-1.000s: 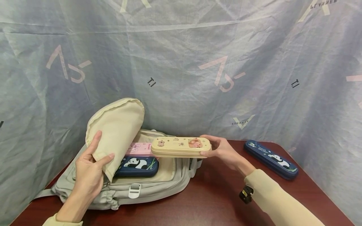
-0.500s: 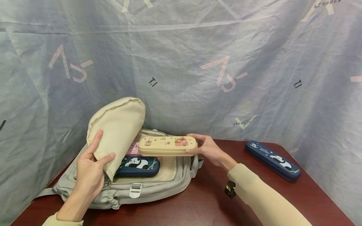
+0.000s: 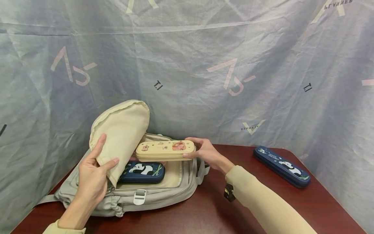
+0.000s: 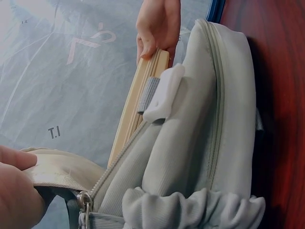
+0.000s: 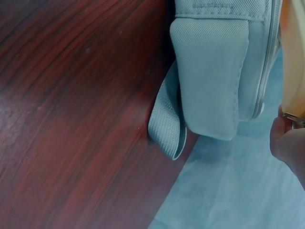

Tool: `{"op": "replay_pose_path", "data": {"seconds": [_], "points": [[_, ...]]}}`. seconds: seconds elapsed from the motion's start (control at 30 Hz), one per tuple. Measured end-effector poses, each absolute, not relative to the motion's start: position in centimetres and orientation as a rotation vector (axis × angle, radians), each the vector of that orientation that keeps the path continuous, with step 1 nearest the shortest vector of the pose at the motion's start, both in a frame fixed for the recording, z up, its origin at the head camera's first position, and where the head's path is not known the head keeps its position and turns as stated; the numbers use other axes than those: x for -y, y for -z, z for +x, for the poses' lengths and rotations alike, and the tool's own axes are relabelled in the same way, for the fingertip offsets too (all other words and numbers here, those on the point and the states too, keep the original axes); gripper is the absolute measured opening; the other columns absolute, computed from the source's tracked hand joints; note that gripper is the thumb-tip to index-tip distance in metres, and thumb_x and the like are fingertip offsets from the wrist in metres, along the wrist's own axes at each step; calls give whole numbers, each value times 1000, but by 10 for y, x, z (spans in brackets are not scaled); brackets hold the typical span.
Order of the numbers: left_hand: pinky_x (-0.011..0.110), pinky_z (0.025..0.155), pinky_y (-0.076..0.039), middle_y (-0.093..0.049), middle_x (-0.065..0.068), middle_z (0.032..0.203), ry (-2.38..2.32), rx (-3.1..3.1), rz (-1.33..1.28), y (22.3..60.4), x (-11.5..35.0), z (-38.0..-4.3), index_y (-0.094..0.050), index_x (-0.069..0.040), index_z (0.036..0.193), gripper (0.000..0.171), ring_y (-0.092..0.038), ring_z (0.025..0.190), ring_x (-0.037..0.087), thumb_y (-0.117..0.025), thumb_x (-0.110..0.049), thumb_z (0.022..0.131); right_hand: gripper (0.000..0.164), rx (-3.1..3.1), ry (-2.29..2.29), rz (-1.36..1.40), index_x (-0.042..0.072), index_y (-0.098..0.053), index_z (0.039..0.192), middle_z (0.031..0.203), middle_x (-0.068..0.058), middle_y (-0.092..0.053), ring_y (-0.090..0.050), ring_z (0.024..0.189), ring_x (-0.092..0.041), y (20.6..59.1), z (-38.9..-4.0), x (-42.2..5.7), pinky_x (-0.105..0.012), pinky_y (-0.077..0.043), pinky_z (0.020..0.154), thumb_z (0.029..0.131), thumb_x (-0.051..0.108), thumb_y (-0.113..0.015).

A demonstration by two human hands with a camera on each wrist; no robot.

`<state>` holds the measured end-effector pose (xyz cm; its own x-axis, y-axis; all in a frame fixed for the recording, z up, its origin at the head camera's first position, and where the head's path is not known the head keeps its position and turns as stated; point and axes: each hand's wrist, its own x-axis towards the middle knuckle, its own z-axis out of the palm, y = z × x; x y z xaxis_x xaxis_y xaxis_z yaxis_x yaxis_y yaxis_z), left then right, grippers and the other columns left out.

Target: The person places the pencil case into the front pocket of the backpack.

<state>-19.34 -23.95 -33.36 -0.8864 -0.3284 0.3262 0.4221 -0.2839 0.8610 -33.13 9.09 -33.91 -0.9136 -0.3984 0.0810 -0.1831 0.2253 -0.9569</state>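
In the head view a grey-green backpack (image 3: pixel 163 196) lies on the table, its cream-lined flap (image 3: pixel 122 130) lifted. My left hand (image 3: pixel 93 174) pinches the flap's edge between thumb and fingers. My right hand (image 3: pixel 205 152) grips the right end of a cream pencil case (image 3: pixel 165 151) printed with little bears, holding it level over the backpack's opening. Its left end reaches the flap's edge. Just in front of it, a navy panda pencil case (image 3: pixel 143 172) lies inside the backpack, partly behind the flap. A pink case there is almost wholly hidden under the cream one.
A second navy panda pencil case (image 3: pixel 281 166) lies at the right of the dark red table (image 3: pixel 216 208). A grey printed curtain (image 3: pixel 187 65) hangs behind and along both sides. White buckles (image 3: pixel 139 197) and straps stick out from the backpack's side.
My right hand has carried the cream pencil case leftward, further over the backpack, and it now covers most of the pink case. My left hand stays on the flap.
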Motion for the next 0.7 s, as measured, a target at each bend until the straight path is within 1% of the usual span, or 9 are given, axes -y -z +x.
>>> {"op": "replay_pose_path", "data": {"seconds": [0.1, 0.4, 0.53, 0.7], "points": [[17, 96, -54, -13, -3, 175, 2189, 1525, -128, 334, 240, -193, -42, -20, 163, 90, -22, 155, 21, -56, 31, 90, 70, -2315, 1762, -559, 8, -62, 147, 127, -11, -72, -67, 111, -21, 339, -333, -86, -34, -54, 97, 83, 8, -90], [20, 98, -53, -16, 2, 175, 2165, 1535, -205, 335, 239, -192, -40, -20, 163, 94, -33, 150, 23, -59, 32, 88, 72, -2289, 1792, -562, 6, -62, 147, 120, -11, -74, -68, 101, -18, 338, -333, -76, -28, -54, 89, 81, 4, -90], [20, 99, -53, -15, 3, 175, 2156, 1538, -237, 336, 240, -192, -39, -20, 164, 97, -34, 149, 23, -59, 33, 86, 71, -2278, 1809, -571, 4, -61, 147, 121, -13, -73, -69, 102, -19, 339, -333, -74, -27, -56, 87, 82, 3, -89], [19, 100, -52, -15, 2, 175, 2152, 1537, -263, 337, 242, -191, -39, -19, 164, 97, -33, 149, 22, -58, 34, 86, 71, -2267, 1819, -556, 6, -61, 147, 123, -14, -72, -69, 104, -21, 340, -334, -69, -28, -57, 88, 81, 2, -90]]}}
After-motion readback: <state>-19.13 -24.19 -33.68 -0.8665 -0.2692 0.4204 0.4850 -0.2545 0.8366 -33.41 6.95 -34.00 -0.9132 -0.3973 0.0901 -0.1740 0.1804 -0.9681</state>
